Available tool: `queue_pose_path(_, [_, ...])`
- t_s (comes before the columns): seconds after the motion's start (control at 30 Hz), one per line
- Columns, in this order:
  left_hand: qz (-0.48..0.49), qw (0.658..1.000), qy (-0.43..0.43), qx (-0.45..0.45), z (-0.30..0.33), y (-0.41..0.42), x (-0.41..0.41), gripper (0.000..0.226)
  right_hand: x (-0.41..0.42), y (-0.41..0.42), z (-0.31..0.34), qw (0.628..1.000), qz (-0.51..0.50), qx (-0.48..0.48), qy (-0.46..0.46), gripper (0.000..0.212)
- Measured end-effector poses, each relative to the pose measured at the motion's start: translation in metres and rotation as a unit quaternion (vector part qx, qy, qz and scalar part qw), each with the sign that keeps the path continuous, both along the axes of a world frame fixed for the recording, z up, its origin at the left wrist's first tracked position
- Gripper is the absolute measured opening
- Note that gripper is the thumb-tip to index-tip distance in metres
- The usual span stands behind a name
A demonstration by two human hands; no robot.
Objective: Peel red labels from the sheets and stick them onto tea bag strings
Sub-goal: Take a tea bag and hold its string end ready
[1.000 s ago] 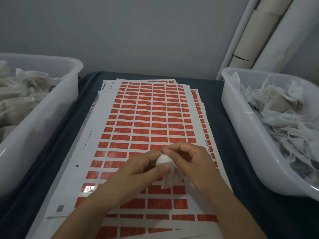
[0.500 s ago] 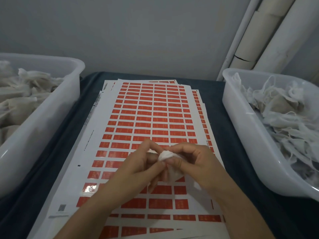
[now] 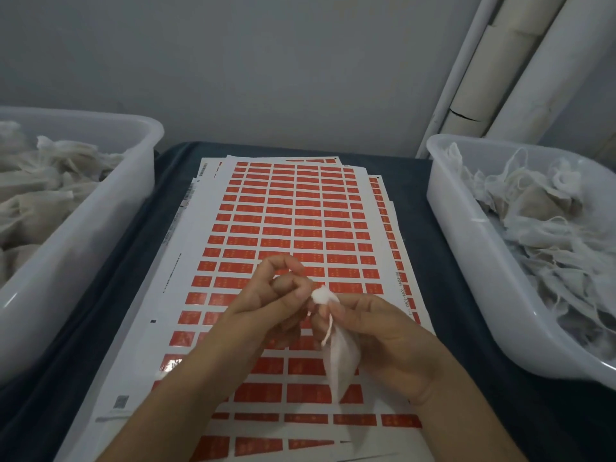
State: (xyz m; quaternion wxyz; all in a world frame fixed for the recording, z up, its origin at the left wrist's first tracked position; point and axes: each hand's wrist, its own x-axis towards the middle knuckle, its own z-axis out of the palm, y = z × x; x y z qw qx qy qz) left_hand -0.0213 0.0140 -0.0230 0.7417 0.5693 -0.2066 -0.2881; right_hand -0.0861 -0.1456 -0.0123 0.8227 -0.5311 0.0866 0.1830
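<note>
Both hands meet above the near half of the label sheets (image 3: 293, 228), a stack of white sheets printed with rows of red labels (image 3: 313, 225) that runs down the middle of the dark surface (image 3: 430, 261) from its far edge toward its near edge. The right hand (image 3: 383, 341) grips a white tea bag (image 3: 340, 358) by its gathered top, fingers and thumb curled round the neck, so the pouch hangs tilted below the hand over the lower rows of labels. A short white string (image 3: 328, 330) dangles from the neck of the bag. The left hand (image 3: 270, 305) is curled beside it, its fingertips (image 3: 308, 288) pinching at the fluffy top of the same bag; whether they also hold a label is too small to tell.

A translucent tub (image 3: 83, 235) at the left edge of the surface holds beige filled bags. A matching tub (image 3: 473, 255) at the right edge holds a looser tangle of white bags and strings.
</note>
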Motion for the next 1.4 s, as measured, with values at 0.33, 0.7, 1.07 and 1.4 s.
queue_pose_path(0.33, [0.164, 0.914, -0.306, 0.210, -0.008, -0.014, -0.012, 0.026, 0.005, 0.005, -0.007, 0.949, -0.150, -0.270, -0.065, 0.037])
queue_pose_path(0.7, [0.075, 0.995, -0.001, 0.059, -0.003, 0.000, -0.001, 0.021, 0.006, 0.008, -0.008, 0.968, -0.135, -0.203, -0.055, 0.039])
queue_pose_path(1.07, [0.115, 0.960, 0.152, -0.203, -0.008, 0.005, 0.014, 0.024, 0.004, 0.013, -0.012, 0.980, -0.070, -0.176, -0.058, 0.027])
queue_pose_path(1.4, [0.152, 0.981, 0.056, -0.105, 0.009, 0.006, -0.003, 0.034, 0.009, -0.047, -0.008, 0.820, -0.204, -0.533, -0.044, 0.015])
